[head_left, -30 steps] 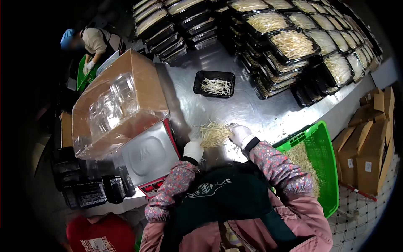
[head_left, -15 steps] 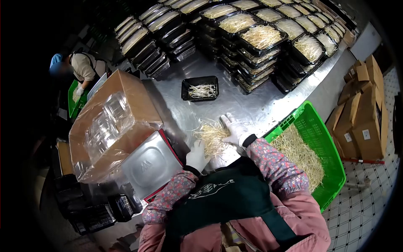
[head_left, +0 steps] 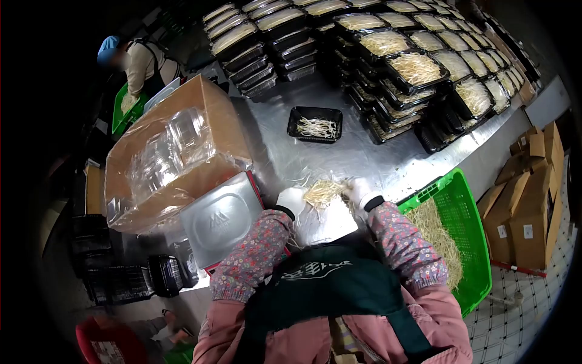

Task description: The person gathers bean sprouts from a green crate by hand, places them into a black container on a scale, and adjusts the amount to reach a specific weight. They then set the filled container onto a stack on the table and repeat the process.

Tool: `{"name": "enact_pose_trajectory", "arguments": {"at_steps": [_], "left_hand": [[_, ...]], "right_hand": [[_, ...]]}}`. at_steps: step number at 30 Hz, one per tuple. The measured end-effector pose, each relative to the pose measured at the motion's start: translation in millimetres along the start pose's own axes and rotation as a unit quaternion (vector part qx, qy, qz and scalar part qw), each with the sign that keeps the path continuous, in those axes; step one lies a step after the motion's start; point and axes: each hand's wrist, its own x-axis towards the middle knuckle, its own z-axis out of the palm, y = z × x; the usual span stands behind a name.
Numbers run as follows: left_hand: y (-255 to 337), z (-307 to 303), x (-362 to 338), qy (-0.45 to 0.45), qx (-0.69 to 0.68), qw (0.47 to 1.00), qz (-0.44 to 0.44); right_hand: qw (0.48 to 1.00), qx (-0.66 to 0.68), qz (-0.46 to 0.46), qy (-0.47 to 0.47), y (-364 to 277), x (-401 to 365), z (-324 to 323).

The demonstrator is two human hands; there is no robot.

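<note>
A clump of bean sprouts [head_left: 324,194] lies in front of me, between my two gloved hands. My left hand [head_left: 292,201] closes on the clump's left side with its fingers curled. On the right side my right hand [head_left: 364,192] pinches the sprout ends. Just below the clump, close to my apron, is a pale, shiny flat surface [head_left: 327,227]. Farther up the metal table [head_left: 276,124] stands a black tray [head_left: 315,124] with some sprouts in it.
Stacked trays of sprouts [head_left: 418,70] fill the back. At left are a carton [head_left: 221,121] of clear lids and a scale [head_left: 221,215]. A green crate [head_left: 476,242] of sprouts stands at right. Another person [head_left: 140,67] works at far left; a red sleeve [head_left: 109,340] shows lower left.
My hands have gathered the spread sprouts into a tighter clump, the right hand going from spread fingers to a pinch. The view has shifted, and a red-clothed person appears at lower left.
</note>
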Motion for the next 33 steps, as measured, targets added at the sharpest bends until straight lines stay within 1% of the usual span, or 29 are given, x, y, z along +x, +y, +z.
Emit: {"name": "enact_pose_trajectory", "arguments": {"at_steps": [1,3,4,7,8,9,11,12,14,15,16,17,19,21,22,23,24,25,26,27,28,29,31,33], "left_hand": [[-5,-2,-5,0.013,-0.004,1.000,0.007],[-8,-7,-14,0.041,-0.013,0.999,0.022],[-4,-11,-19,0.066,-0.052,0.996,0.037],[8,-5,-19,0.076,-0.047,0.994,0.059],[18,-6,-20,0.079,-0.061,0.994,0.046],[27,-8,-19,0.048,-0.052,0.997,0.021],[30,1,-17,0.063,-0.065,0.996,-0.023],[27,3,-18,0.067,-0.079,0.994,-0.027],[16,-3,-23,0.076,-0.107,0.991,-0.036],[11,-7,-23,0.065,-0.125,0.988,-0.069],[8,-19,-20,0.054,-0.143,0.983,-0.101],[7,-28,-14,0.043,-0.160,0.977,-0.131],[-11,-25,7,0.139,-0.217,0.954,-0.153],[-12,-39,33,0.207,-0.267,0.923,-0.186],[-28,-25,53,0.269,-0.188,0.929,-0.173],[-56,7,77,0.328,-0.107,0.925,-0.160],[-62,12,94,0.335,-0.132,0.913,-0.190],[-67,17,111,0.343,-0.158,0.900,-0.220],[-58,7,128,0.293,-0.287,0.866,-0.287],[-50,-4,142,0.233,-0.410,0.811,-0.347],[-39,-21,150,0.181,-0.504,0.753,-0.381],[-51,-3,167,0.205,-0.527,0.726,-0.391],[-48,4,181,0.238,-0.587,0.660,-0.403],[-51,3,179,0.229,-0.680,0.575,-0.392]], "right_hand": [[1.000,0.019,0.017,-0.003,6,8,-9],[0.995,0.094,0.023,-0.002,-12,-4,-65],[0.995,0.099,0.015,0.028,-11,1,-68],[0.968,0.248,-0.015,0.020,-29,6,-68],[0.971,0.227,-0.051,0.046,-31,18,-46],[0.990,0.127,-0.051,0.019,-30,25,-28],[0.996,-0.002,-0.042,-0.072,-46,24,-18],[0.990,0.026,-0.047,-0.131,-45,21,-20],[0.993,0.020,-0.099,-0.064,-39,16,-19],[0.992,0.018,-0.124,-0.030,-36,15,-19],[0.992,0.000,-0.101,-0.075,-48,12,-31],[0.991,-0.049,-0.097,-0.079,-64,6,-38],[0.982,-0.146,-0.087,-0.080,-96,-9,-43],[0.977,-0.175,-0.086,-0.087,-102,-7,-17],[0.978,-0.173,-0.085,-0.084,-101,-3,-4],[0.974,-0.196,-0.099,-0.054,-90,5,19],[0.979,-0.168,-0.100,-0.058,-84,9,26],[0.983,-0.140,-0.101,-0.064,-79,13,29],[0.985,-0.114,-0.113,-0.055,-75,14,29],[0.987,-0.089,-0.123,-0.048,-69,16,30],[0.989,-0.087,-0.112,-0.047,-70,16,24],[0.993,-0.054,-0.094,-0.043,-69,14,17],[0.998,0.011,-0.058,-0.038,-67,7,0],[0.992,0.106,-0.034,-0.067,-74,-5,-46]]}}
